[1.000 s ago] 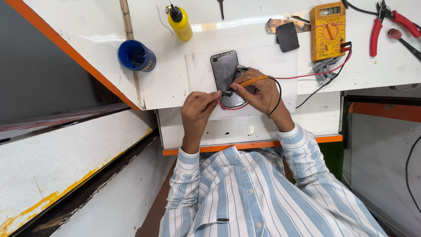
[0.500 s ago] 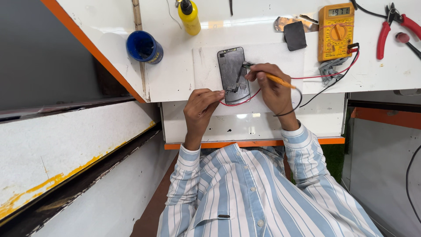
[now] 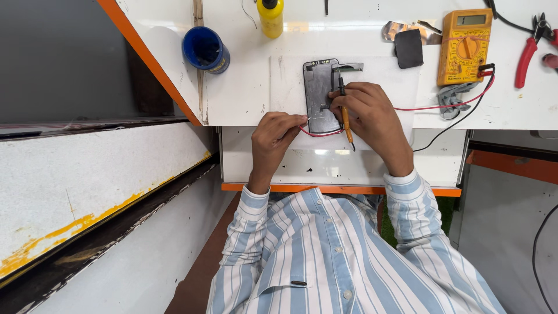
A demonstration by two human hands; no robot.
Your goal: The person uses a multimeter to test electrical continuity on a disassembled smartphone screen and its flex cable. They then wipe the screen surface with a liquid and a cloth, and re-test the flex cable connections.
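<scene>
A person in a blue and white striped shirt (image 3: 325,256) sits at a white tabletop (image 3: 244,87) with an orange edge. A dark phone (image 3: 319,93) lies flat on a white mat (image 3: 401,87) in the middle of the tabletop, with its open inside facing up.

The right hand (image 3: 369,113) rests on the lower right part of the phone. Its fingers are closed around a thin yellow probe (image 3: 345,116), and the dark tip of the probe touches the phone. The left hand (image 3: 279,131) sits just left of the phone's lower edge. Its fingertips are pinched on a red wire (image 3: 317,132) with a small metal tip that points at the phone.

A red and a black wire run from under the right hand to a yellow meter (image 3: 464,46) on the right. A small black square (image 3: 408,48) lies beside the meter. Red-handled pliers (image 3: 529,49) lie farther right. A blue cup (image 3: 204,49) stands at the left, well apart from the phone. A yellow bottle (image 3: 271,17) stands near the top edge.
</scene>
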